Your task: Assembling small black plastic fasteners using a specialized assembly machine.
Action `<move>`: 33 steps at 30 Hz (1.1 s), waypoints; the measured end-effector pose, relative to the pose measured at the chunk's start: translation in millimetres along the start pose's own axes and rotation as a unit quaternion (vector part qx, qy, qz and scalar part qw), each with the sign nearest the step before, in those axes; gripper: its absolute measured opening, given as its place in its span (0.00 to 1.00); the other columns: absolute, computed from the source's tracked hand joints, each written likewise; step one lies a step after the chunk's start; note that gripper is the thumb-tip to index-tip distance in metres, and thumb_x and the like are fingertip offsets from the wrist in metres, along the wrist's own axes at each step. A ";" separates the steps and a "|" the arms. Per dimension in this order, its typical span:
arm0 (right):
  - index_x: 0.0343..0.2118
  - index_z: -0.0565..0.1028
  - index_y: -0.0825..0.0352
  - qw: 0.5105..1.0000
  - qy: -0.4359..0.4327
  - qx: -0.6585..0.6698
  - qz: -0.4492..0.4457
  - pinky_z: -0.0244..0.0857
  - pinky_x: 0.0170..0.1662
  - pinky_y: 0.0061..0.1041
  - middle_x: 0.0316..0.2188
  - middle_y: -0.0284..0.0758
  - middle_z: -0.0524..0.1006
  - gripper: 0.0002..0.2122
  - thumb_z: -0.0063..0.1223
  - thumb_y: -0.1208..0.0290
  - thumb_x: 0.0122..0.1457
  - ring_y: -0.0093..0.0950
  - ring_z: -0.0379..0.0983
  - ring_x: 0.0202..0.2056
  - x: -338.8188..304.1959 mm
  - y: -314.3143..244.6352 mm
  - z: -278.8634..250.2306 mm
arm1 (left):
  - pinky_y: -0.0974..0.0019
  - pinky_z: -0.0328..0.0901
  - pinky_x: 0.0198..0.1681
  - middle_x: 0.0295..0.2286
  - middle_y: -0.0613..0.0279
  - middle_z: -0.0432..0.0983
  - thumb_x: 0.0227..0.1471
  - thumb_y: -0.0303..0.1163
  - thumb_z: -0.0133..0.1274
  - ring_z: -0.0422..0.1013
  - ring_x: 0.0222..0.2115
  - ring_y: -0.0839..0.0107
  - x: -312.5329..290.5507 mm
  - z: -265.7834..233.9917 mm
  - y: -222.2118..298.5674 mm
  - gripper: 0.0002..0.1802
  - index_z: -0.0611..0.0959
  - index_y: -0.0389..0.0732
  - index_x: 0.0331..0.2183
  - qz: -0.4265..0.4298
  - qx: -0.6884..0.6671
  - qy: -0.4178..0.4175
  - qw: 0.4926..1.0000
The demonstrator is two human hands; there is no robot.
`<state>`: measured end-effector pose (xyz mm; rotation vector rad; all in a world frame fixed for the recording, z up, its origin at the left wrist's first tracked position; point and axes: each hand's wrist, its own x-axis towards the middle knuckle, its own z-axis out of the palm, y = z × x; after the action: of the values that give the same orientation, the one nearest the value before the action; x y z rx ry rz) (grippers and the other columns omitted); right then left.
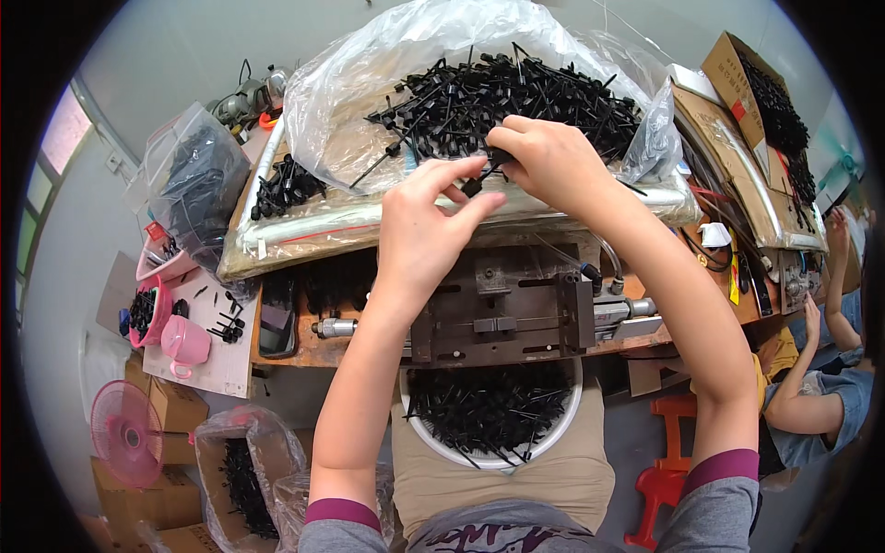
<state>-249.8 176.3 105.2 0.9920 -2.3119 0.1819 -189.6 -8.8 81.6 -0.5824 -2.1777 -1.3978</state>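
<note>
Over the front edge of a padded, plastic-covered tray (313, 236), my two hands are close together. Thumb and fingers of my right hand (553, 166) are pinched on a small black plastic part (473, 187), whose lower end sticks out toward the left. My left hand (433, 217) has its thumb and forefinger apart around that end; whether they touch it is unclear. Behind them lies a large heap of black stemmed plastic parts (516, 101) on clear plastic sheeting (341, 92). Below my wrists is a dark metal fixture (498, 323) on the bench.
A white basin (433, 446) of black parts sits on my lap. Left are a smaller pile (288, 186), a phone (277, 318), a pink mug (186, 341) and a pink fan (126, 433). A red stool (656, 488) and another person's arm (802, 387) are at right.
</note>
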 end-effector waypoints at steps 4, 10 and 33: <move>0.34 0.74 0.64 1.000 -0.003 0.017 0.018 0.72 0.34 0.37 0.31 0.35 0.75 0.09 0.58 0.74 0.48 0.39 0.77 0.34 1.2 1.4 0.3 | 0.73 0.68 0.26 0.29 0.62 0.80 0.46 0.26 0.64 0.73 0.26 0.77 2.7 -0.6 -9.1 0.12 0.86 0.39 0.37 0.084 0.167 0.009 0.982; 0.36 0.76 0.64 0.999 -0.002 -0.001 0.052 0.73 0.37 0.36 0.33 0.36 0.76 0.11 0.59 0.76 0.46 0.39 0.77 0.37 2.4 16.9 0.4 | 0.76 0.67 0.27 0.30 0.63 0.80 0.48 0.24 0.63 0.73 0.23 0.80 -21.3 -23.9 21.4 0.09 0.86 0.37 0.35 0.014 0.054 0.018 0.998; 0.38 0.80 0.67 0.872 0.153 0.387 0.257 0.70 0.31 0.18 0.25 0.31 0.79 0.06 0.57 0.74 0.58 0.18 0.77 0.27 -19.9 34.5 -32.5 | 0.66 0.72 0.37 0.47 0.55 0.77 0.40 0.25 0.64 0.78 0.32 0.65 -167.3 12.3 20.8 0.14 0.84 0.37 0.34 0.090 0.220 -0.134 0.962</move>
<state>-247.6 224.4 123.4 0.5760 -2.1501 1.4628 -47.0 -4.8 -9.1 -0.8085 -2.4692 -0.7353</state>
